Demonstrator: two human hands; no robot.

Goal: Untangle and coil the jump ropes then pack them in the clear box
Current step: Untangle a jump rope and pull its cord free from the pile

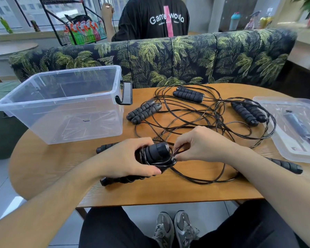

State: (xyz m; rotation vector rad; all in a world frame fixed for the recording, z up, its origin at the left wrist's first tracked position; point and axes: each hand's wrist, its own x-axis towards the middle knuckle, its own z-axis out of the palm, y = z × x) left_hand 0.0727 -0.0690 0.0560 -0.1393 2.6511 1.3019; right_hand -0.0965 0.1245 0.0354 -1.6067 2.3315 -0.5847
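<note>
My left hand point(132, 156) grips a pair of black foam jump rope handles point(156, 153) with black cord looped around them. My right hand point(202, 144) pinches that cord just right of the handle ends. Behind my hands lies a tangle of black cords point(195, 115) with three more pairs of handles point(143, 111) point(188, 94) point(247, 112). Single handles lie at the left point(106, 147) and the right point(286, 165) of my hands. The clear box point(61, 102) stands at the table's back left with nothing inside.
The wooden oval table point(150, 190) carries everything. The box's clear lid point(297, 126) lies at the right edge. A palm-print sofa point(168, 56) runs behind the table, with a person in a black shirt point(150, 17) beyond it. My knees and shoes show below the front edge.
</note>
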